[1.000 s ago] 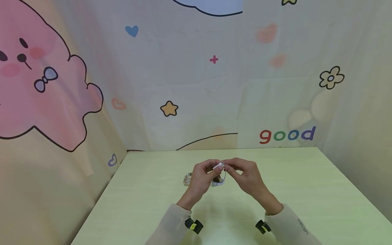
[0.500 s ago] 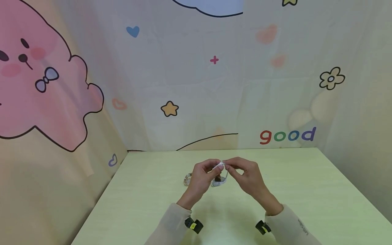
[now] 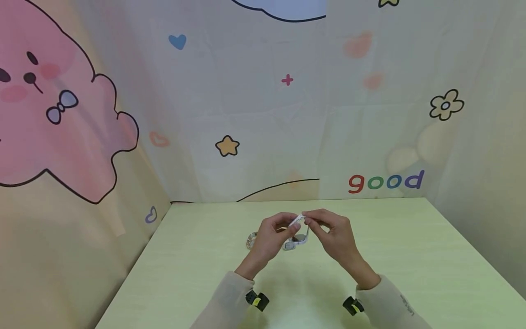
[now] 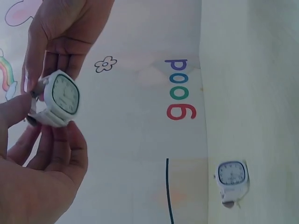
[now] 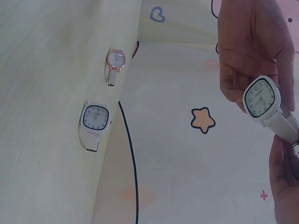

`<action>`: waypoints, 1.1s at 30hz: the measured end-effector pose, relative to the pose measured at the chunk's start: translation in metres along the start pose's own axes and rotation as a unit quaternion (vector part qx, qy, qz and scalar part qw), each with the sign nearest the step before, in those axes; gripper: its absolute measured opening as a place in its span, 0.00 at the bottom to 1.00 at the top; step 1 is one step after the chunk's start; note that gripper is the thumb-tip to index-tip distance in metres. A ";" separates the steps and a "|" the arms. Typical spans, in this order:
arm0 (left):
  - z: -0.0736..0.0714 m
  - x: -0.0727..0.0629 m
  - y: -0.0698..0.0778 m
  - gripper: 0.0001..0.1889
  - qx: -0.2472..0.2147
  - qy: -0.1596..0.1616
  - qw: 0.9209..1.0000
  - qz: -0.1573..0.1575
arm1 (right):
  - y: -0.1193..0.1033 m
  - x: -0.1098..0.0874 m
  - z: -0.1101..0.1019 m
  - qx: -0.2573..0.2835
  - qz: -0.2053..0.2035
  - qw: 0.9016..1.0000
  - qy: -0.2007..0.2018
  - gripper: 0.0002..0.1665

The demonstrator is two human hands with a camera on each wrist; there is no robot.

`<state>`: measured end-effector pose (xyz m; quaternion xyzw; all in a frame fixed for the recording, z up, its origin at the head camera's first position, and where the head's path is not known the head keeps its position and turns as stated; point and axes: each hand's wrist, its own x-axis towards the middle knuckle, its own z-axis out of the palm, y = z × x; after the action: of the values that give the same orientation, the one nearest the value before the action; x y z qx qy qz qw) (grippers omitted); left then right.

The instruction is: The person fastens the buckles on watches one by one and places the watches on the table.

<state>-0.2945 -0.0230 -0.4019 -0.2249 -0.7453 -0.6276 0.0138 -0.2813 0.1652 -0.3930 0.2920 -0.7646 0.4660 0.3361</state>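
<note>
Both hands hold a white wristwatch [image 4: 65, 95] with a squarish dial, raised off the table. My left hand [image 3: 269, 238] pinches its white strap between thumb and fingers. Opposite it, my right hand [image 3: 334, 232] pinches the strap near its end; the fingertips of both hands almost meet. In the right wrist view the held watch's dial [image 5: 261, 97] faces the camera, the strap running down to the right hand [image 5: 287, 182]. Fingers hide part of the strap and its fastening. A second white square watch [image 5: 96, 116] lies on the table below.
A smaller round watch with a rose-gold case [image 5: 116, 59] lies left of the white one on the pale table [image 3: 197, 265]. A printed curtain [image 3: 263, 109] hangs at the table's back edge. Dark wrist cameras [image 3: 257, 301] sit at both sleeves.
The right hand has shifted slightly up and right, and the fingertips of the two hands have parted a little. More of the white strap shows between them; the left hand has barely moved.
</note>
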 end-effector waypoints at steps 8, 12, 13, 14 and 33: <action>-0.009 -0.005 -0.005 0.13 0.056 -0.045 0.996 -0.054 | 0.002 -0.001 -0.004 -0.010 0.023 1.000 0.016 0.14; -0.012 -0.006 -0.006 0.13 0.071 -0.048 0.995 -0.056 | 0.005 -0.002 -0.003 -0.011 0.026 0.999 0.015 0.14; -0.013 -0.006 -0.006 0.13 0.075 -0.049 0.994 -0.056 | 0.005 -0.003 -0.004 -0.008 0.027 1.000 0.014 0.14; -0.014 -0.007 -0.006 0.12 0.078 -0.049 0.994 -0.055 | 0.005 -0.003 -0.004 -0.005 0.028 1.000 0.012 0.14; -0.016 -0.011 -0.005 0.13 0.093 -0.019 0.995 -0.018 | 0.002 -0.005 -0.005 0.011 0.065 0.995 -0.076 0.10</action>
<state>-0.2905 -0.0422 -0.4062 -0.2211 -0.8044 -0.5514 0.0095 -0.2789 0.1713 -0.3962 0.2799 -0.8002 0.4718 0.2422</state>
